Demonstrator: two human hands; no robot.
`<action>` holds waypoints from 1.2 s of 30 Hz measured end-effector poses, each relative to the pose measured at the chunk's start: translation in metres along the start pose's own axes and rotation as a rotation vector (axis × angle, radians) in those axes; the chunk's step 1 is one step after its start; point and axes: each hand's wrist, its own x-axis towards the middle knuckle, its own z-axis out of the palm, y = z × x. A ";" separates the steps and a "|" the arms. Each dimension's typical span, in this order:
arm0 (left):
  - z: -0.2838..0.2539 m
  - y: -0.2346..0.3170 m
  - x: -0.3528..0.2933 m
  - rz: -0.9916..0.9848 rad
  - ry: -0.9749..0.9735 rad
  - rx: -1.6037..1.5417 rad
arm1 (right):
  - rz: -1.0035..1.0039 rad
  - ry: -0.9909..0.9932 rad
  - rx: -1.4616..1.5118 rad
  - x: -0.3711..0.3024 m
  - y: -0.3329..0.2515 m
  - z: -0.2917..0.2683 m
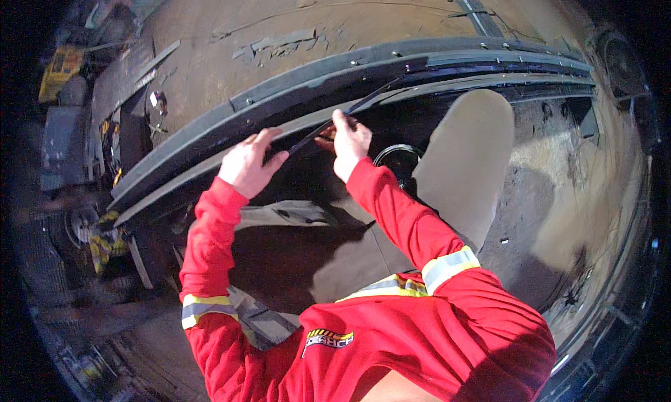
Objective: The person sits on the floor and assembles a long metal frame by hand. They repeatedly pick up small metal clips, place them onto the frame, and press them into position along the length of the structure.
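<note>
The right hand (pixel 351 149) is closed on a thin dark rod (pixel 308 139), pinching it between thumb and fingers with the wrist raised and the index finger uppermost. The rod slants from near the left thumb up and rightward, across the long metal beams (pixel 300 89). The left hand (pixel 243 167) is at the rod's lower end, its back up, thumb and fingers spread apart and pointing right; whether it grips the rod or only rests beside it, I cannot tell. Both arms reach forward in red sleeves (pixel 412 210), elbows bent, the right forearm slanting inward and the left rising more steeply. Just right of the right hand is a dark ring (pixel 398 148); farther off, at upper left, is a yellow object (pixel 59 74).
</note>
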 end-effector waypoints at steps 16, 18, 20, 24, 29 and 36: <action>0.032 -0.061 0.010 -0.049 0.294 -0.089 | 0.134 -0.090 -0.006 0.012 -0.001 0.022; 0.032 -0.072 0.007 -0.094 0.326 -0.056 | 0.128 -0.098 -0.011 0.013 -0.006 0.023; 0.034 -0.081 0.004 -0.081 0.362 -0.048 | 0.117 -0.136 -0.021 0.015 -0.012 0.026; 0.043 -0.084 0.005 -0.112 0.381 -0.062 | 0.117 -0.170 -0.008 0.031 -0.022 0.023; 0.052 -0.078 0.018 -0.104 0.377 -0.056 | 0.158 -0.118 0.029 0.033 -0.028 0.023; 0.055 -0.072 0.028 -0.113 0.407 -0.061 | 0.167 -0.142 0.035 0.034 -0.030 0.022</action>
